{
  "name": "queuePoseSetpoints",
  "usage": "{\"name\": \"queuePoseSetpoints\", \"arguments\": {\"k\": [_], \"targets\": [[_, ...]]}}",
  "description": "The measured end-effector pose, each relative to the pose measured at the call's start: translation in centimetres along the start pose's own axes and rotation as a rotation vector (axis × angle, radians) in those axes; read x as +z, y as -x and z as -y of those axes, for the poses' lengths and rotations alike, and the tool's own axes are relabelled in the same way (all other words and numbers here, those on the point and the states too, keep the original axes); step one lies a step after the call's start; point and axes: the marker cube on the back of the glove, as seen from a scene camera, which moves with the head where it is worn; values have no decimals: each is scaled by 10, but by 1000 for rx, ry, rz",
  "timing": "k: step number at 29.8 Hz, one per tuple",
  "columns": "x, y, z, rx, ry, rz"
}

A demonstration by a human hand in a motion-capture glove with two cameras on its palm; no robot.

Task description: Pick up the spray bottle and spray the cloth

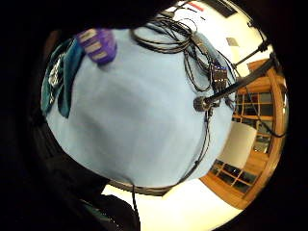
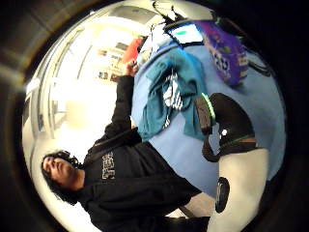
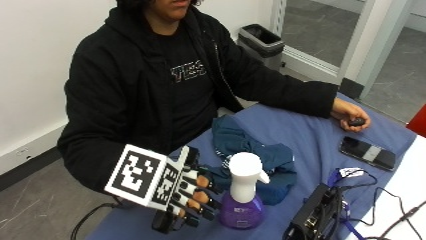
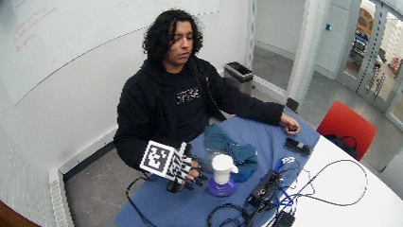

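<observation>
While spray bottle [image 3: 243,195] stands upright, gloved right hand [image 3: 190,195] just beside it, fingers relaxed, grasping nothing, teal cloth [image 3: 256,155] behind bottle.

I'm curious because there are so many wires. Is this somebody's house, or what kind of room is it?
Probably an office or lab room, not a house. A whiteboard covers the wall, glass doors open to a hallway, and cables and a black electronics box sit on the table.

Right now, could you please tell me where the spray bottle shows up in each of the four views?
Outside view: spray bottle stands beside the gloved hand, before the teal cloth.
Wide outside view: spray bottle, same spot.
Little finger side palm view: purple body beside the cloth.
Thumb side palm view: purple body beyond the cloth.
Shared landmark: the teal cloth.
</observation>
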Motion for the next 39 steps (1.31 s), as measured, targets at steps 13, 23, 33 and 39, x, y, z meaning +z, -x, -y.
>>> {"name": "queuePoseSetpoints", "arguments": {"k": [13,23,33,39], "targets": [[-1,3,62,45,-266,453],[10,29,94,91,-519,755],[12,32,115,60,-760,748],[12,29,118,59,-841,683]]}}
